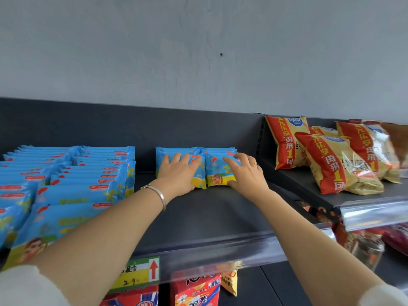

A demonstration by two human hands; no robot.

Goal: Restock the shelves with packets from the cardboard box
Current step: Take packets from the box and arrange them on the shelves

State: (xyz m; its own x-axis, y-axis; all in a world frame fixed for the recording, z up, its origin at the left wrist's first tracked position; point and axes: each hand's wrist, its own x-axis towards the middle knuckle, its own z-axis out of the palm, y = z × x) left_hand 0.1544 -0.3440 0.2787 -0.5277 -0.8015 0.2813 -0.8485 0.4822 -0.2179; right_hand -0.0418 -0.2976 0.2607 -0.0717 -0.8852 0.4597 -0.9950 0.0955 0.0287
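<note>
At frame centre, left hand and right hand press, fingers spread, on blue plastic packets: probably light, slippery; grip their sides.

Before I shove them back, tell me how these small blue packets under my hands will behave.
The small blue packets look like soft glossy film, so they will probably slide easily on the smooth dark shelf. In two loose rows, they may tip or fan apart. Likely light: spread fingers alone steady them.
</note>
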